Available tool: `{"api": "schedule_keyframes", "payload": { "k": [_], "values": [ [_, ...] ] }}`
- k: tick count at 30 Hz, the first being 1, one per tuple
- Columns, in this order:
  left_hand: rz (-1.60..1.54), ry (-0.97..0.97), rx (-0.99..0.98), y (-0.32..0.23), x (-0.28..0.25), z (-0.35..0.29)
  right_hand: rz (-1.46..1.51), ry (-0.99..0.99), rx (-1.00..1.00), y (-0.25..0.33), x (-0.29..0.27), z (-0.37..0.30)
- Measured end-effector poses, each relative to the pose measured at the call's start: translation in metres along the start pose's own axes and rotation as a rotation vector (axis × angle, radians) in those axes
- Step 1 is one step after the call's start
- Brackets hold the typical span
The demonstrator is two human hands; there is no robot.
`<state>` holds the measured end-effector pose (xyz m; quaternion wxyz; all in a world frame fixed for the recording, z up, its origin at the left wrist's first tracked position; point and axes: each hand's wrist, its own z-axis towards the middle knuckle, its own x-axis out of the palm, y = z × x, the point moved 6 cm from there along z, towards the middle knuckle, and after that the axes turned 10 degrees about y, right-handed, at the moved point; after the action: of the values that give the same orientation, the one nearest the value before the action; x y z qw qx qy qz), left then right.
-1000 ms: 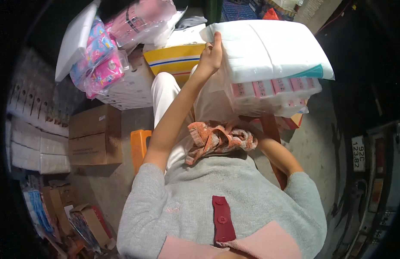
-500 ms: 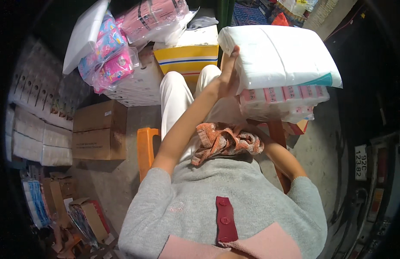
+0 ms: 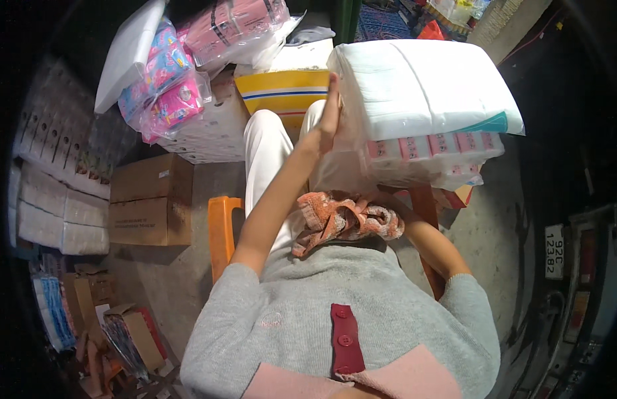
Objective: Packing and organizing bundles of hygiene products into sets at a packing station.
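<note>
My left hand (image 3: 328, 116) is upright beside a large white wrapped pack (image 3: 435, 90), fingers stretched upward along its left side. Loose clear plastic (image 3: 347, 146) hangs at that side, next to the palm. The white pack rests on a clear-wrapped bundle of small pink and white packets (image 3: 435, 147). An orange and white patterned cloth (image 3: 348, 219) lies crumpled at my lap. My right forearm (image 3: 431, 243) reaches in behind it; the cloth and plastic hide most of my right hand (image 3: 371, 196), so its grip does not show.
A yellow and white box (image 3: 285, 85) stands ahead, with pink plastic-wrapped packs (image 3: 235, 30) to its left. On the left are a cardboard box (image 3: 149, 209) and stacked white packs (image 3: 45, 206). An orange plastic chair (image 3: 222, 233) is under me. A parked vehicle (image 3: 581, 279) is at right.
My left hand has shifted left from the white pack's near edge, and its fingers have straightened. More clear plastic shows at the pack's side. The cloth and right arm have barely moved.
</note>
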<state>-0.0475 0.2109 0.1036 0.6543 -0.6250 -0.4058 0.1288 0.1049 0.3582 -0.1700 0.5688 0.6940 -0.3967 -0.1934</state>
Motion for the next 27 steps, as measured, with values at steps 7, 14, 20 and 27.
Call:
{"api": "schedule_keyframes", "payload": {
  "k": [7, 14, 20, 27],
  "values": [
    [1.274, -1.101, 0.670, -0.109, -0.109, 0.005, -0.704, -0.156, 0.009, -0.037, -0.012, -0.011],
    [2.022, -0.981, 0.443, -0.195, -0.201, 0.041, -0.462, -0.171, 0.015, -0.036, -0.003, -0.001],
    [2.136, -1.006, 0.480, -0.204, -0.199, 0.040, -0.520, -0.183, -0.093, 0.071, 0.054, 0.023],
    [2.078, -0.842, 0.493, -0.221, -0.207, 0.029, 0.317, -0.050, 0.003, 0.165, 0.109, 0.049]
  ]
}}
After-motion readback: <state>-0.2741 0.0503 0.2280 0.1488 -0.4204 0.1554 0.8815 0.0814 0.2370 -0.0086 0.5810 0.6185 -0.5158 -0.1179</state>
